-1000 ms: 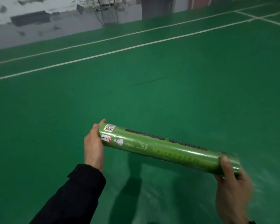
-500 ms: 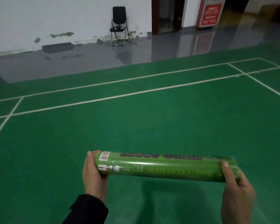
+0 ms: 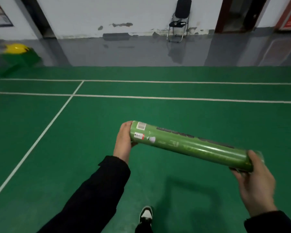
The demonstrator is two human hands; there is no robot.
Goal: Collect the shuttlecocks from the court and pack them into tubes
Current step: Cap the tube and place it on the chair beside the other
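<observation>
Tilted now, one tube [image 3: 188, 145] spans left hand [image 3: 124, 140], right hand [image 3: 255, 179].

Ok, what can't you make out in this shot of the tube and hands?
Head view only:
- Tube contents: hidden by its opaque wall.
- Left end: covered by the left hand.
- Right end: blurred, behind the right hand.
- Tube lettering: too blurred.
- Yellow object, far left: blurred.

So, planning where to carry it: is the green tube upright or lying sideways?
Sideways. The green tube lies nearly level, its right end lower, the left hand cupping one end and the right hand gripping the other.
</observation>
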